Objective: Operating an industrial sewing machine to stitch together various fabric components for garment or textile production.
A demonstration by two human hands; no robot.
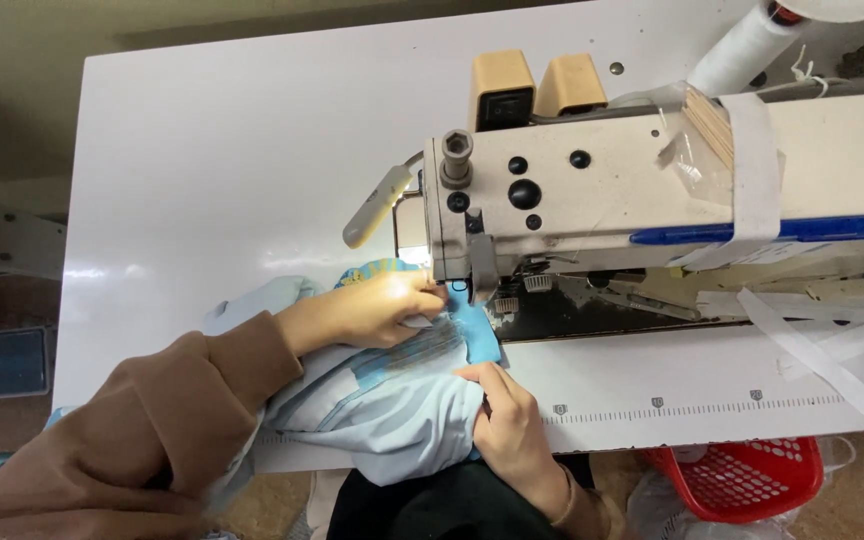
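White tabletop fills most of what I see, its near edge cutting across just below my hands, with a printed ruler strip running along that edge to the right. Closest to me, bunched pale blue fabric spills over the near edge toward my lap. My right hand rests at that edge, fingers curled and pinching the fabric's right side, thumb on top. Beyond it my left hand, in a brown sleeve, lies flat on the cloth, fingertips pressing it down right beside the presser foot. A brighter blue strip of the fabric lies between my two hands and runs up under the foot. Past that stands the cream sewing machine, its arm stretching off to the right and crowding that side of the table; a blue pen is taped along it. Left of the machine's head the table lies bare and wide up to its far and left edges. Below the table edge on the right sits a red basket on the floor. At the far right, a white thread cone rises behind the machine.
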